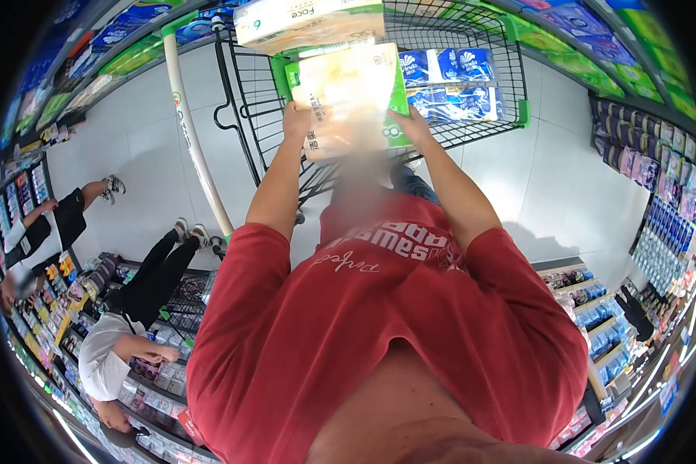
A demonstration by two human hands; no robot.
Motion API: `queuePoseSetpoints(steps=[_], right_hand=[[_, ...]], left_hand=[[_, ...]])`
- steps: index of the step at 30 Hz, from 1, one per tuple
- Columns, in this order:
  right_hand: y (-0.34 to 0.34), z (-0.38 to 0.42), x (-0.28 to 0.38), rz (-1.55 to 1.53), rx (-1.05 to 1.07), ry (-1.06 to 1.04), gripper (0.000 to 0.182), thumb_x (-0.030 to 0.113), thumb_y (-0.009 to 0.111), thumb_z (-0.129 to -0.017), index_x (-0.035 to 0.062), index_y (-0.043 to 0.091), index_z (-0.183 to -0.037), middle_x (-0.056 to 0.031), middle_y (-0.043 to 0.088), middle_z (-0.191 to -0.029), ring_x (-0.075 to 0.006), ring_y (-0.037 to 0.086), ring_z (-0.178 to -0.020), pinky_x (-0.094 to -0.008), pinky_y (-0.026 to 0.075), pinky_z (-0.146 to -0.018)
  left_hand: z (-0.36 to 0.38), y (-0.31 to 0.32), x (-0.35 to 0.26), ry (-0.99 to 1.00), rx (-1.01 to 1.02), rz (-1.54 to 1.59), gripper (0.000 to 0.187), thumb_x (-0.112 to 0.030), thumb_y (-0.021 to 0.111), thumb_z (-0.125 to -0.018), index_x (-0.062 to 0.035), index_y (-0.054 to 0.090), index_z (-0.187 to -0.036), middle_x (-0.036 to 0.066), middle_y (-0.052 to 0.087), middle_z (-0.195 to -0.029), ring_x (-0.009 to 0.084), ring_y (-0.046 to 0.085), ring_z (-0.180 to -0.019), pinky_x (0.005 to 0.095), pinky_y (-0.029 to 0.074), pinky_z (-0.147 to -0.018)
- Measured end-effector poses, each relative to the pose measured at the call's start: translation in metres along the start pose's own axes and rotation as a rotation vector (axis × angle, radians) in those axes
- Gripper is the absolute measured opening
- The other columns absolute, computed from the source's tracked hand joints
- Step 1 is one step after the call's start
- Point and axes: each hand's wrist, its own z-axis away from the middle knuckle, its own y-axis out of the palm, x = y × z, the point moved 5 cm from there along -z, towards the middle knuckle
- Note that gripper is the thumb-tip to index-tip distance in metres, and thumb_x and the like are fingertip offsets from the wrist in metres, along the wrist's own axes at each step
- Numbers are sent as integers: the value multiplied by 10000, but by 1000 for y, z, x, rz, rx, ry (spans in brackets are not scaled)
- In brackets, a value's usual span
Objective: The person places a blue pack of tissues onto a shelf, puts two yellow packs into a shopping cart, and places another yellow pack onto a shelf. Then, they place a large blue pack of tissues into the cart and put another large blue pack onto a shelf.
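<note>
Both my hands grip a large peach-and-green tissue pack point(329, 108) from its two sides, over the near part of a black wire shopping cart point(479, 143). My left hand point(296, 121) is closed on the pack's left edge. On its green right side, my right hand point(414, 127) holds it, with some fingers hidden. Glare and a blurred patch cover the pack's middle. Just beyond it lies another pale tissue pack point(309, 25) marked "Face". Blue Vinda tissue packs point(452, 103) sit in the cart to the right of my right hand.
A white-and-green cart handle point(189, 135) runs along the left. Two people stand at left, one in a white shirt point(104, 356), near stocked shelves. Shelves of packaged goods point(657, 147) line the right and the top. Grey tiles point(549, 178) form the floor.
</note>
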Motion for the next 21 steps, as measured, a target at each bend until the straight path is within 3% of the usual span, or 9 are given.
queuePoseSetpoints(steps=[4, 6, 8, 10, 11, 13, 14, 17, 21], right_hand=[[-4, 8, 18, -33, 8, -34, 616, 289, 702, -809, -1, 462, -1297, -134, 586, -1177, -191, 571, -1038, -307, 455, -873], [-10, 14, 28, 9, -7, -19, 598, 279, 705, -803, 1, 482, -1283, -134, 600, -1149, -192, 578, -1024, -309, 459, -865], [-14, 22, 37, 48, -25, -12, 579, 269, 709, -798, 2, 502, -1268, -134, 615, -1121, -193, 585, -1010, -312, 463, -858], [-26, 24, 42, -5, -55, -3, 515, 249, 708, -793, 2, 550, -1217, -137, 640, -1060, -184, 592, -990, -311, 470, -844], [-32, 14, 32, -6, -80, -61, 490, 366, 734, -743, 9, 630, -1062, -137, 671, -986, -204, 651, -840, -319, 512, -717], [-52, -3, 26, 271, -132, -298, 445, 374, 725, -747, 30, 647, -1018, -138, 667, -955, -215, 645, -833, -336, 503, -703], [-53, 19, 47, 385, -214, -584, 452, 349, 718, -749, 17, 631, -1043, -146, 647, -977, -243, 627, -880, -366, 487, -746], [-65, -23, 21, 403, -202, -629, 872, 310, 783, -672, 23, 347, -1370, -189, 550, -1197, -290, 543, -1085, -405, 427, -905], [-84, 42, 79, 291, -162, -452, 1032, 312, 809, -637, 42, 216, -1436, -191, 440, -1340, -304, 445, -1212, -412, 356, -1002]], left_hand=[[-9, 1, -1, -47, 9, 105, 360, -97, 530, -770, 18, 548, -1110, 191, 644, -988, 257, 660, -809, 342, 516, -689], [-18, 5, -1, 4, 166, 203, 315, -83, 535, -775, 50, 571, -1058, 168, 652, -915, 214, 657, -716, 325, 516, -595], [-6, 1, -5, -68, 125, 520, 261, -72, 536, -770, 68, 601, -982, 140, 650, -835, 202, 633, -645, 327, 496, -542], [6, -1, -12, -59, 153, 547, 245, -75, 548, -777, 68, 610, -965, 120, 642, -817, 185, 608, -622, 322, 480, -539], [14, -1, -16, -63, 177, 575, 229, -79, 560, -783, 69, 618, -948, 100, 633, -800, 168, 582, -598, 318, 464, -536], [28, 1, -17, 7, 282, 697, 282, -65, 569, -829, 68, 603, -1075, 118, 656, -958, 168, 626, -801, 297, 501, -708], [42, -2, -29, -11, 335, 673, 310, -79, 558, -872, 52, 569, -1154, 127, 646, -1048, 185, 627, -903, 296, 506, -771], [92, -8, -63, 38, 479, 862, 452, -13, 534, -893, -7, 408, -1327, 128, 574, -1197, 209, 602, -1005, 321, 513, -826], [124, -28, -84, 96, 516, 868, 574, 37, 549, -862, -39, 332, -1387, 140, 554, -1222, 214, 594, -1024, 320, 513, -829]])
